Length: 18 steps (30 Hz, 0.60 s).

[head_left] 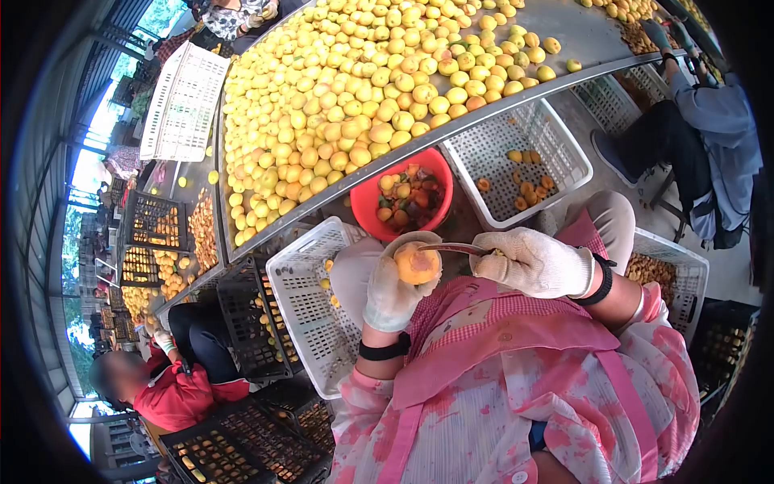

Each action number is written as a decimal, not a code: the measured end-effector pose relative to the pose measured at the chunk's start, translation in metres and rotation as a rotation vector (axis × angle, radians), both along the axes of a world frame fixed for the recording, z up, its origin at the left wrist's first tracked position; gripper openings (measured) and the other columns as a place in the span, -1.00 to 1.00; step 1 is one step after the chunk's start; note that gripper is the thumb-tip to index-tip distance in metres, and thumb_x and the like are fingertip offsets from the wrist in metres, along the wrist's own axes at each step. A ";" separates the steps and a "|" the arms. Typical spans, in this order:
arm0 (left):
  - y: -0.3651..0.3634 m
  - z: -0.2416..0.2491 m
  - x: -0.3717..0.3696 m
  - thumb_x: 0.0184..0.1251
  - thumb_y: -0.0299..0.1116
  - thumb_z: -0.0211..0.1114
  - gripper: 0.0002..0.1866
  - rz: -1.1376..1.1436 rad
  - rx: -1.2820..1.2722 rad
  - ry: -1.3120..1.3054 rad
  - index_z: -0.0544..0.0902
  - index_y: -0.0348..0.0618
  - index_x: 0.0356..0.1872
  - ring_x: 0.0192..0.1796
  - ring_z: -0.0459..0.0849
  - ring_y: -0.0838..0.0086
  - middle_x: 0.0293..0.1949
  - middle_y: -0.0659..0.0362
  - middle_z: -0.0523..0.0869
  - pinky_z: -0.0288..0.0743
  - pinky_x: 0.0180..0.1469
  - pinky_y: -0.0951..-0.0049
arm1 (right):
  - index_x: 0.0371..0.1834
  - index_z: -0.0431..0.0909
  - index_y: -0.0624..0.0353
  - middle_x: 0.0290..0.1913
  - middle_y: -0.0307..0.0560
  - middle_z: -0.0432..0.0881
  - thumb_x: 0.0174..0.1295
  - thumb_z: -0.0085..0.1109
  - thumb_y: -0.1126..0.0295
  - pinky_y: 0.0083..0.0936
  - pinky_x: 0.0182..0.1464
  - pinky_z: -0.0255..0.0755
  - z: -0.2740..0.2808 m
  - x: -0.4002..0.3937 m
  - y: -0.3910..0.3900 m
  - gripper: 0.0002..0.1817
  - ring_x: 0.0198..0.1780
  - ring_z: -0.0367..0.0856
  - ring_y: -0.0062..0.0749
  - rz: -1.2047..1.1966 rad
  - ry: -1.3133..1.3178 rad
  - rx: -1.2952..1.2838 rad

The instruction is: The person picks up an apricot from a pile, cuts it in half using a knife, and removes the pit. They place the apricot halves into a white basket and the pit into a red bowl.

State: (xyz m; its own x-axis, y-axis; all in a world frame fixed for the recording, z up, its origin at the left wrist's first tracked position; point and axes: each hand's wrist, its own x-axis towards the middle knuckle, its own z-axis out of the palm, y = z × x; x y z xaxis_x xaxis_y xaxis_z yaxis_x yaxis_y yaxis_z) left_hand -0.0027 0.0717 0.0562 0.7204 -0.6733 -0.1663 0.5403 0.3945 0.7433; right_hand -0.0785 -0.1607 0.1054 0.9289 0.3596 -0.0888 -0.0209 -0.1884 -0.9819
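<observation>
In the head view my gloved left hand [393, 292] is closed round an apricot [418, 264], held up above my lap. A brownish, bruised-looking patch shows on the fruit's upper face. My gloved right hand [532, 262] grips a small knife [456, 248]; its handle is mostly hidden in the fingers. The thin curved blade reaches left to the apricot and its tip touches the fruit. Just beyond my hands stands a red bowl [377, 211] with dark, cut and spoiled-looking fruit in it.
Yellow apricots [339, 105] cover the metal table [556, 77] ahead. A white crate [576, 173] with some halves stands right of the bowl, another white crate [294, 274] left. Black crates [242, 323] stack at left. A person in red [185, 395] sits left, another person [717, 121] right.
</observation>
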 end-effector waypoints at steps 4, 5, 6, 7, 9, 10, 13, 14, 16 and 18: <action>-0.006 0.003 -0.003 0.17 0.20 0.38 -0.11 0.002 -0.052 0.019 0.37 -0.50 0.18 -0.15 0.67 0.49 -0.11 0.09 0.63 0.65 -0.15 0.57 | -0.20 0.49 0.24 -0.47 -0.09 0.44 0.48 0.01 0.13 -0.45 -0.30 0.34 0.003 -0.001 0.002 -0.66 -0.40 0.31 -0.47 -0.016 0.047 0.024; -0.009 0.003 -0.004 0.16 0.21 0.38 -0.10 0.047 -0.033 0.049 0.36 -0.49 0.20 -0.17 0.67 0.48 -0.13 0.10 0.63 0.64 -0.16 0.58 | -0.21 0.48 0.24 -0.48 -0.13 0.43 0.48 0.00 0.13 -0.47 -0.31 0.34 0.004 -0.001 0.002 -0.66 -0.40 0.30 -0.49 -0.010 0.083 -0.001; -0.010 0.003 -0.005 0.15 0.22 0.39 -0.09 0.092 -0.014 0.078 0.36 -0.47 0.21 -0.20 0.67 0.48 -0.15 0.11 0.64 0.63 -0.18 0.59 | -0.21 0.48 0.24 -0.48 -0.13 0.43 0.48 0.00 0.13 -0.47 -0.31 0.34 0.002 -0.001 0.002 -0.66 -0.40 0.30 -0.49 -0.013 0.083 0.000; -0.010 0.000 -0.003 0.15 0.22 0.39 -0.09 0.089 -0.014 0.077 0.36 -0.47 0.21 -0.20 0.67 0.48 -0.15 0.11 0.64 0.63 -0.18 0.59 | -0.21 0.48 0.23 -0.49 -0.20 0.41 0.49 -0.01 0.13 -0.51 -0.32 0.32 -0.003 0.000 0.003 -0.66 -0.40 0.29 -0.53 -0.015 0.132 0.077; -0.009 -0.009 0.002 0.15 0.23 0.38 -0.07 -0.010 -0.124 0.026 0.34 -0.44 0.24 -0.17 0.69 0.44 -0.13 0.08 0.65 0.64 -0.18 0.56 | -0.22 0.47 0.23 -0.50 -0.26 0.40 0.50 -0.03 0.13 -0.56 -0.33 0.30 -0.002 0.000 0.005 -0.66 -0.40 0.27 -0.57 -0.018 0.178 0.155; -0.010 -0.009 0.002 0.15 0.23 0.38 -0.07 -0.012 -0.124 0.023 0.34 -0.44 0.24 -0.17 0.69 0.44 -0.13 0.08 0.65 0.64 -0.18 0.56 | -0.21 0.47 0.22 -0.51 -0.32 0.36 0.50 -0.04 0.13 -0.61 -0.39 0.27 0.003 0.001 0.007 -0.66 -0.44 0.25 -0.64 -0.035 0.255 0.234; -0.017 -0.012 -0.001 0.17 0.21 0.36 -0.08 0.048 -0.151 0.049 0.32 -0.41 0.28 -0.16 0.71 0.40 -0.10 0.06 0.66 0.64 -0.19 0.53 | -0.17 0.47 0.20 -0.54 -0.40 0.31 0.51 -0.06 0.14 -0.68 -0.52 0.19 0.002 0.002 0.007 -0.68 -0.54 0.21 -0.74 -0.052 0.395 0.329; -0.018 -0.013 -0.002 0.18 0.20 0.35 -0.10 0.072 -0.150 0.036 0.32 -0.39 0.28 -0.16 0.71 0.40 -0.10 0.05 0.66 0.65 -0.20 0.51 | -0.14 0.46 0.19 -0.56 -0.42 0.29 0.51 -0.07 0.15 -0.71 -0.59 0.13 0.000 0.003 0.007 -0.70 -0.59 0.20 -0.78 -0.049 0.462 0.345; -0.021 -0.013 -0.002 0.20 0.19 0.34 -0.11 0.094 -0.149 0.022 0.31 -0.38 0.29 -0.16 0.71 0.40 -0.09 0.05 0.66 0.65 -0.21 0.50 | -0.12 0.46 0.19 -0.57 -0.44 0.27 0.50 -0.06 0.15 -0.70 -0.63 0.09 -0.009 0.004 0.009 -0.70 -0.63 0.18 -0.79 -0.048 0.436 0.365; -0.024 -0.012 -0.003 0.20 0.19 0.34 -0.12 0.109 -0.160 -0.011 0.31 -0.35 0.30 -0.16 0.72 0.40 -0.08 0.06 0.67 0.65 -0.22 0.50 | -0.09 0.45 0.18 -0.59 -0.45 0.26 0.49 -0.06 0.14 -0.70 -0.67 0.04 -0.016 0.005 0.010 -0.70 -0.67 0.16 -0.80 -0.046 0.414 0.385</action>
